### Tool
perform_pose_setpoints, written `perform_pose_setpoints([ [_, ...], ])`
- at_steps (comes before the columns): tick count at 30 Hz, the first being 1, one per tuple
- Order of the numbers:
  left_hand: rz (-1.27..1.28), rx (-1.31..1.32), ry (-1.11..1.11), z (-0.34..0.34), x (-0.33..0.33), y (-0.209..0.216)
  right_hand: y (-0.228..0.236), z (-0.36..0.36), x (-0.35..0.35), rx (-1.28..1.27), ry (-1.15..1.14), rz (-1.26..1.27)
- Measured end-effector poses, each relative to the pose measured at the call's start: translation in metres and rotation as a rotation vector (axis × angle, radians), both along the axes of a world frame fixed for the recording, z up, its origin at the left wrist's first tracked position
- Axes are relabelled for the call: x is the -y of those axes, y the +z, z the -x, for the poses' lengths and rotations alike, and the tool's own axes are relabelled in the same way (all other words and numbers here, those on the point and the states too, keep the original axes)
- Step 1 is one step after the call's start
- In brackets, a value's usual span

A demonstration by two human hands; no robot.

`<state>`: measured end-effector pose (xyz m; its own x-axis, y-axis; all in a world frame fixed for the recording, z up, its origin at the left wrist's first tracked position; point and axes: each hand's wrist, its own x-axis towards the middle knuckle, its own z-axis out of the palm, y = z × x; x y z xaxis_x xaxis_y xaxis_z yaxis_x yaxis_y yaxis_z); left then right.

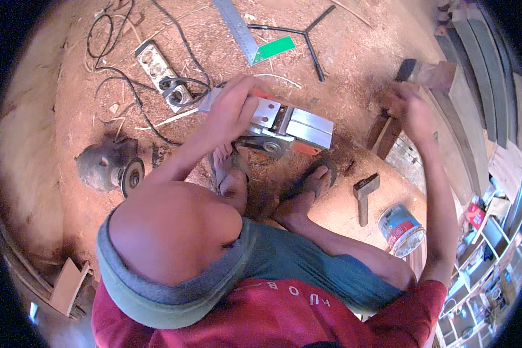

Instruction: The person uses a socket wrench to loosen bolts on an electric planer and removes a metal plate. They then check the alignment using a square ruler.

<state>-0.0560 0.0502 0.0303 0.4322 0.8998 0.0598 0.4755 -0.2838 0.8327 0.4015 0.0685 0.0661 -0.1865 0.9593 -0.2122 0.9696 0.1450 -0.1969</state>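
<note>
While the left hand (233, 107) clamps its fingers (250, 86) on the planer (312, 127), the right hand (412, 110) blurs beside the wood (453, 116), its fingers impossible to judge. A square (272, 50) lies on the floor (354, 61).

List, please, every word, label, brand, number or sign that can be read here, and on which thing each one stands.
I do not copy wording, only where it stands.
Red shirt: large pale letters.
Blue-and-red bucket: large lettering.
Metal blade of the square: marks too fine to read.
Red item by the shelves: pale marks too small to read.
Silver-and-orange power tool under the left hand: no text I can make out.
</note>
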Motion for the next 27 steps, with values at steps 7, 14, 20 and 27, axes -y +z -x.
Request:
perform_pose_setpoints([
  [7, 0.194, -0.27, -0.324, -0.021, -0.075, -0.085, -0.141, 0.184, -0.124, 0.024, 0.253, -0.295],
  [14, -0.148, -0.233, -0.315, -0.032, -0.073, -0.091, -0.145, 0.203, -0.148, 0.386, 0.321, -0.29],
  [20, -0.25, 0.144, -0.343, -0.013, 0.01, -0.018, -0.109, 0.128, -0.153, 0.513, 0.425, -0.474],
  [27, -0.487, 0.04, -0.29, 0.004, 0.061, -0.039, 0.021, 0.128, -0.107, 0.327, 0.147, -0.432],
])
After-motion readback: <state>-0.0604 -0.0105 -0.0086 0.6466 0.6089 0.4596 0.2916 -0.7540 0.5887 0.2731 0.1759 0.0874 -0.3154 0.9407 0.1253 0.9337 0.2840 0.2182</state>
